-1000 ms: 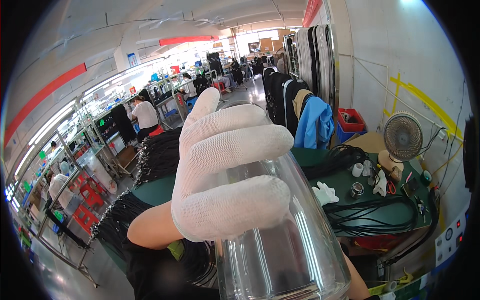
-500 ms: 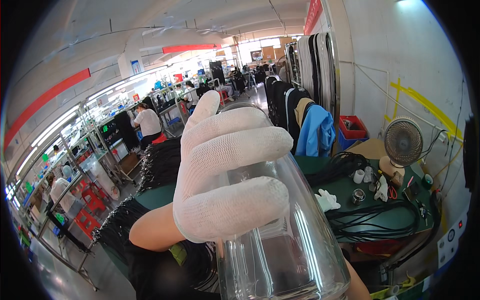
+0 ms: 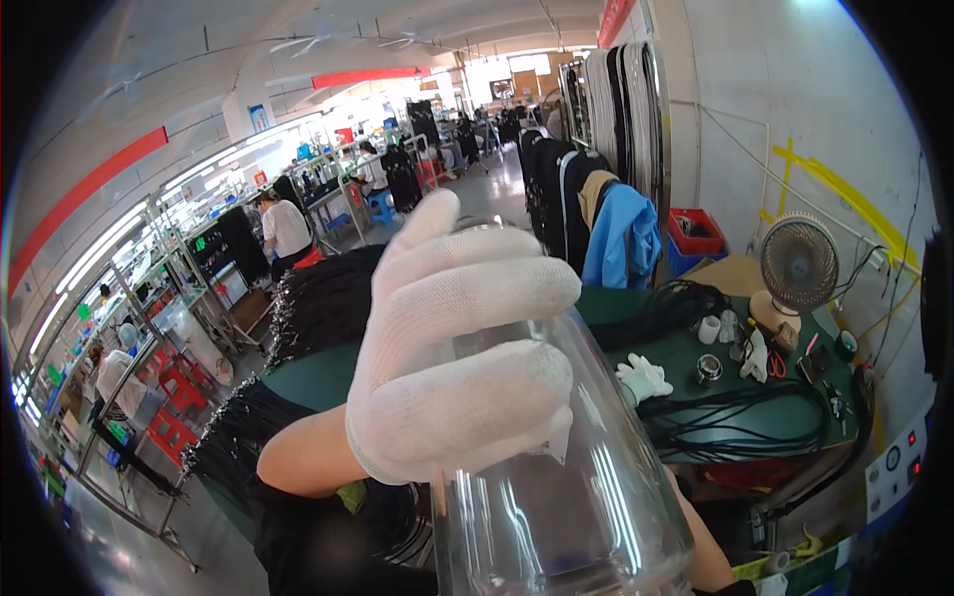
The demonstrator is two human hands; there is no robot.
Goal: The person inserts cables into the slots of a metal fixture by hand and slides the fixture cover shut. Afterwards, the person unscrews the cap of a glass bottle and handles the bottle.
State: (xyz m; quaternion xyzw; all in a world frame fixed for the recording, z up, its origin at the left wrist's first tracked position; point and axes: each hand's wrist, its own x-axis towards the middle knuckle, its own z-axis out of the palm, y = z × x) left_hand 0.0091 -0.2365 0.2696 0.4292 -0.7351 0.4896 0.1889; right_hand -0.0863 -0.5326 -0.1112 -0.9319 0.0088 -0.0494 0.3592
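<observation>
My left hand (image 3: 467, 348), in a white knit glove, wraps its fingers around a large clear bottle (image 3: 566, 517) close in front of me. Shiny and see-through, the bottle widens toward the lower edge of the view, and streaks of light reflect along its side. A small pale tab (image 3: 556, 445) shows beside the lowest finger. My right forearm (image 3: 701, 536) comes up behind the bottle's right side, its hand hidden from sight. Bundles of black cords (image 3: 234, 427) lie to the left, below and beyond my left arm.
The green table (image 3: 686, 343) carries a loose white glove (image 3: 644, 377), a metal tin (image 3: 709, 370), looped black cords (image 3: 740, 432), red-handled scissors (image 3: 776, 366) and a fan (image 3: 800, 261). Beyond it hang garments, with a blue one (image 3: 623, 238) nearest. Red stools (image 3: 184, 387) and seated people occupy the left.
The table and room sit slightly higher in the view. My left hand keeps its grip on the bottle, and the pale tab beside the lowest finger shows more plainly.
</observation>
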